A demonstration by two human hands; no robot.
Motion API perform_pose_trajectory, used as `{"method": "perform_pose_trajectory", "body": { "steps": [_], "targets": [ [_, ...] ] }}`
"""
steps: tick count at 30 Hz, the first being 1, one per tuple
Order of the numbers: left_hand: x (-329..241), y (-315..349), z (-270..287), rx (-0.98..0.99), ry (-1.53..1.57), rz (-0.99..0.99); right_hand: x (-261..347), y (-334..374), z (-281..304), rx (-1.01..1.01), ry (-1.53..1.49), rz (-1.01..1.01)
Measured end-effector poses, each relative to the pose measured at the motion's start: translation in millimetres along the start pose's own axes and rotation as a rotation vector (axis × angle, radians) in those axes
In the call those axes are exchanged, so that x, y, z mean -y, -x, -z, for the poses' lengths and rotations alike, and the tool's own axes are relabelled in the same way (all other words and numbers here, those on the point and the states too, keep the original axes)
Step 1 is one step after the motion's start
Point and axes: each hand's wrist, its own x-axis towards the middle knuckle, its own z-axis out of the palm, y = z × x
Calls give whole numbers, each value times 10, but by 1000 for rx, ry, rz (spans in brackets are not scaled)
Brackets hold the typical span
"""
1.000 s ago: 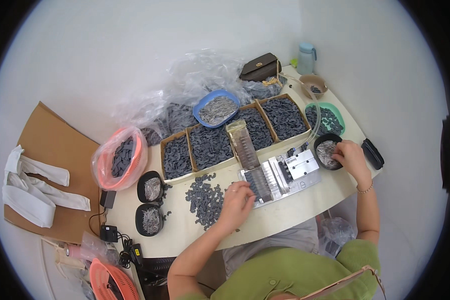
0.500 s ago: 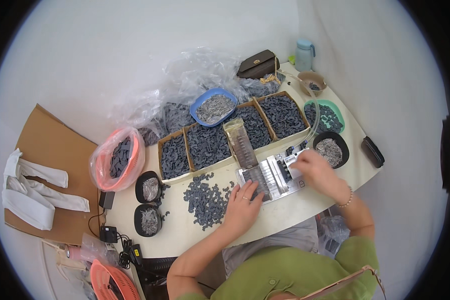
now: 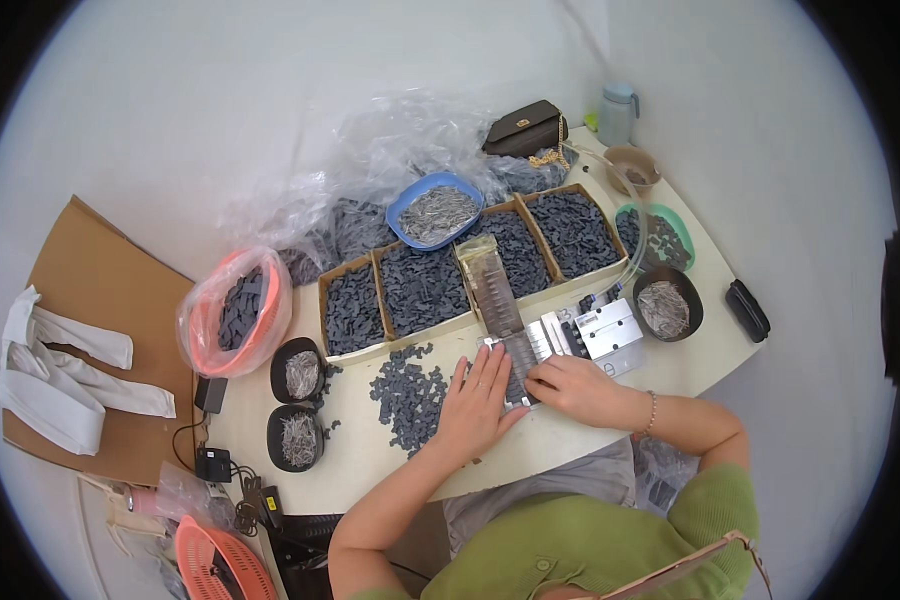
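A silvery metal jig (image 3: pixel 618 350) lies at the table's front, with a ribbed grey block (image 3: pixel 517 362) at its left end. My left hand (image 3: pixel 473 402) rests flat along that block's left edge, fingers stretched out. My right hand (image 3: pixel 580 390) is closed in a pinch at the block's near right side; what its fingertips hold, if anything, is hidden. Behind the block stands a long clear tray with slots (image 3: pixel 490 285), leaning toward the boxes. Small dark grey parts (image 3: pixel 410 405) are scattered beside my left hand.
Cardboard boxes (image 3: pixel 425 332) of dark grey parts line the back, with a blue basin (image 3: pixel 394 222) of metal pins on them. Black bowls (image 3: pixel 697 318) of pins stand at both sides. A clear hose (image 3: pixel 642 235) arches to the jig. A black case (image 3: pixel 747 310) lies far right.
My right hand has moved left and nearer, from the jig's right-hand block to the ribbed grey block. My left hand has straightened and shifted slightly along the block's edge.
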Motion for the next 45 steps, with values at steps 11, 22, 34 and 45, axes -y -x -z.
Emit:
{"method": "perform_pose_trajectory", "body": {
  "steps": [11, 22, 34, 45],
  "targets": [
    [789, 165, 641, -285, -113, 227, -925, -841, 348, -134, -120, -176],
    [2159, 959, 1033, 28, -289, 796, -1526, -2413, -273, 426, 124, -485],
    [1976, 962, 1230, -47, -114, 850, -1683, -2387, -377, 489, 207, -386],
    [99, -230, -7, -269, 794, 320, -1589, -2471, -314, 551, 221, -457]
  ]
}}
